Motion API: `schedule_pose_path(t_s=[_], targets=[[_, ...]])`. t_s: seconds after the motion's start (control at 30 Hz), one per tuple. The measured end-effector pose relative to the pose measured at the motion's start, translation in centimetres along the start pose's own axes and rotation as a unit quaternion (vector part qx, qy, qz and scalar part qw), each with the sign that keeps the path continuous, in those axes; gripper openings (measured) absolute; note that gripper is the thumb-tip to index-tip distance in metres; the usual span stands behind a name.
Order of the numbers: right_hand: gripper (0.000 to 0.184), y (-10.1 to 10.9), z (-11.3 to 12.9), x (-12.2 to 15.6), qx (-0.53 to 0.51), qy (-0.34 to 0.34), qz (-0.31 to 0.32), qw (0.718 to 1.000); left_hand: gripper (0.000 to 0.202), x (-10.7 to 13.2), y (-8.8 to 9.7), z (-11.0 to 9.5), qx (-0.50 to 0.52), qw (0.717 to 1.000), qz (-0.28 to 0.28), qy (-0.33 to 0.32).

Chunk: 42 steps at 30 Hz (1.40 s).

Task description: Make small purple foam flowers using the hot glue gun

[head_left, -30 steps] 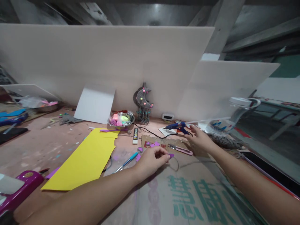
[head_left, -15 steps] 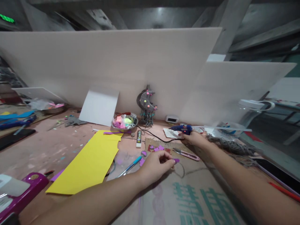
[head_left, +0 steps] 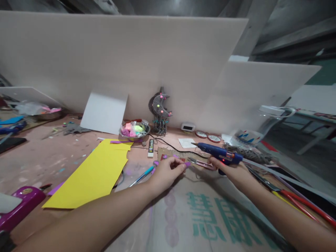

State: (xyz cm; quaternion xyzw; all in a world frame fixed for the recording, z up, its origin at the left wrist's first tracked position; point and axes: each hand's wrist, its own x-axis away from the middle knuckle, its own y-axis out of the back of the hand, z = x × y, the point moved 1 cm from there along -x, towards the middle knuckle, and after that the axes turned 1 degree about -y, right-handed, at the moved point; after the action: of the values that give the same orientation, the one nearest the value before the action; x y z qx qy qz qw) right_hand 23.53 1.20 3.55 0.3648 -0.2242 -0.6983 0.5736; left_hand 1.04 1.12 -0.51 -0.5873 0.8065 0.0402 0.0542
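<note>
My left hand (head_left: 168, 175) is closed in a pinch on a small purple cut-out piece (head_left: 187, 164) over the cardboard. My right hand (head_left: 231, 171) grips a blue glue gun (head_left: 217, 151), its nozzle pointing left and a red light lit on its body. The gun is raised above the table, apart from the purple piece. Pink-handled thread snips (head_left: 201, 163) lie between the two hands. A blue pen (head_left: 143, 175) lies left of my left hand. More purple pieces lie partly hidden behind that hand.
A yellow sheet (head_left: 91, 175) lies at left, near a magenta tape dispenser (head_left: 23, 203). Behind are a metal bowl of coloured clay (head_left: 134, 130), a crescent-moon ornament (head_left: 160, 108) and a white paper square (head_left: 187, 142). Red-handled scissors (head_left: 299, 201) and a clear jug (head_left: 267, 119) are at right.
My right hand has lifted the glue gun from beside the white paper square and brought it nearer to me. My left hand keeps its pinch on the purple piece. The view has shifted slightly.
</note>
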Motion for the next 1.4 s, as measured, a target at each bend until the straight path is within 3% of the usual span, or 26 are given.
schedule_pose_path(t_s=[0.2, 0.47, 0.83, 1.2, 1.4], targets=[[0.028, -0.3, -0.8, 3.6, -0.024, 0.023, 0.054, 0.998, 0.024, -0.3, 0.3, 0.5, -0.005, 1.000, -0.029, 0.001], [0.028, -1.1, -0.6, 3.6, -0.036, 0.095, 0.098, 0.990, 0.025, -0.1, 0.3, 0.5, -0.041, 0.998, -0.037, -0.016], [0.029, -1.1, -0.2, 3.7, -0.002, 0.075, 0.076, 0.994, 0.026, 0.0, 0.4, 0.5, -0.037, 0.999, -0.029, -0.015], [0.032, -1.3, -0.2, 3.9, -0.041, 0.058, 0.122, 0.990, 0.027, -0.6, 0.4, 1.4, -0.009, 1.000, -0.028, -0.007], [0.028, -1.4, -0.2, 3.8, -0.008, 0.082, 0.080, 0.993, 0.028, -0.5, 0.4, 1.1, -0.001, 1.000, -0.019, 0.000]])
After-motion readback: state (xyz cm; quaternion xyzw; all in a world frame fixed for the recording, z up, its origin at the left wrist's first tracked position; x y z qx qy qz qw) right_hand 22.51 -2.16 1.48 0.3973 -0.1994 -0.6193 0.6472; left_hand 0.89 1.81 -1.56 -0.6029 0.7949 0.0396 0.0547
